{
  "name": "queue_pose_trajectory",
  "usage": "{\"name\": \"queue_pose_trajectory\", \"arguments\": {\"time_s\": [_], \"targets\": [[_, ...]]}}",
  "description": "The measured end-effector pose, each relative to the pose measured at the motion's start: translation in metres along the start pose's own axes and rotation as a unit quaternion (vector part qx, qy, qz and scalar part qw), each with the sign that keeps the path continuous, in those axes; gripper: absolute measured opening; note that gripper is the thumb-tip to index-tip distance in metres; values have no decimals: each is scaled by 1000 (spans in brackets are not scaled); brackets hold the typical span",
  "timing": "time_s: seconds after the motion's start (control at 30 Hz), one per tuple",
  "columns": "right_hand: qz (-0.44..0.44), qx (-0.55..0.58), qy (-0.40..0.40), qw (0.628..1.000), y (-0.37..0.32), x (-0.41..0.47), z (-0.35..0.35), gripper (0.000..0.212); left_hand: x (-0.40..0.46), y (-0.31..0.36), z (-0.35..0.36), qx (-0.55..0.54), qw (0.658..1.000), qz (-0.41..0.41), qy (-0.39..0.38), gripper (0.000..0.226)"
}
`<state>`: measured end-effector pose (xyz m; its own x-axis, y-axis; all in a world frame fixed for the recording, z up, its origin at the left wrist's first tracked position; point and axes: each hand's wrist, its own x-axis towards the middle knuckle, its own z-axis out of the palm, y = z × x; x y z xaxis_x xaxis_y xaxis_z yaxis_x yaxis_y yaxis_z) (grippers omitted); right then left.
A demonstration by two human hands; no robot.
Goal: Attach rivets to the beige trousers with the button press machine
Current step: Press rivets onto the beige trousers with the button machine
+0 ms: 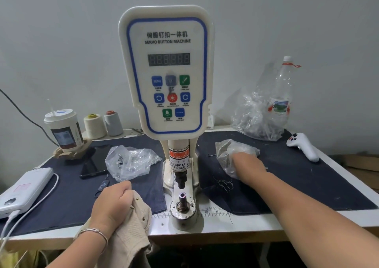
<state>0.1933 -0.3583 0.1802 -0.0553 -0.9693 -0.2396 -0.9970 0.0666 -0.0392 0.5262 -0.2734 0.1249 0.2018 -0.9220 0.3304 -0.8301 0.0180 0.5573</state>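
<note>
In the head view, the beige trousers (131, 224) are held bunched at the near edge of the worktop (221, 224), just left of the button press machine (167, 73), whose lower die post (182, 199) stands bare below the punch. The left hand (111, 203) is curled into a tight grip around a fold of the fabric, where small brass rivets (143, 218) are seen already set in the cloth. The right hand (247, 162) is pushed into a clear plastic bag (227, 151) lying on the dark cloth (307, 181) to the right of the machine; its fingers are hidden by the crinkled plastic, so its grip cannot be told. A second clear bag (131, 161) with small metal parts lies left of the machine, beside a black phone (93, 164). Further back, a lidded cup (62, 130), two thread cones (103, 125), a plastic bottle (282, 95) and a white controller (303, 145) are seen, and a white power bank (24, 187) rests at the left edge.
</note>
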Motion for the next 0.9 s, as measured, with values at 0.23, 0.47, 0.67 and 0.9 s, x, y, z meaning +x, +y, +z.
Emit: {"name": "queue_pose_trajectory", "arguments": {"time_s": [0.23, 0.47, 0.67, 0.9], "targets": [[-43, 123, 334, 934, 4, -32, 23, 8, 0, 0, 0, -2, 1000, -1, 4, 14], [-81, 551, 148, 817, -45, -99, 20, 18, -1, 1, -1, 16, 1000, -1, -2, 17], [-32, 744, -78, 663, -70, -129, 21, 16, -3, 3, -4, 25, 1000, -10, -11, 17], [39, 812, -171, 557, -88, -135, 21, 15, -2, 1, -3, 22, 1000, -12, -16, 15]]}}
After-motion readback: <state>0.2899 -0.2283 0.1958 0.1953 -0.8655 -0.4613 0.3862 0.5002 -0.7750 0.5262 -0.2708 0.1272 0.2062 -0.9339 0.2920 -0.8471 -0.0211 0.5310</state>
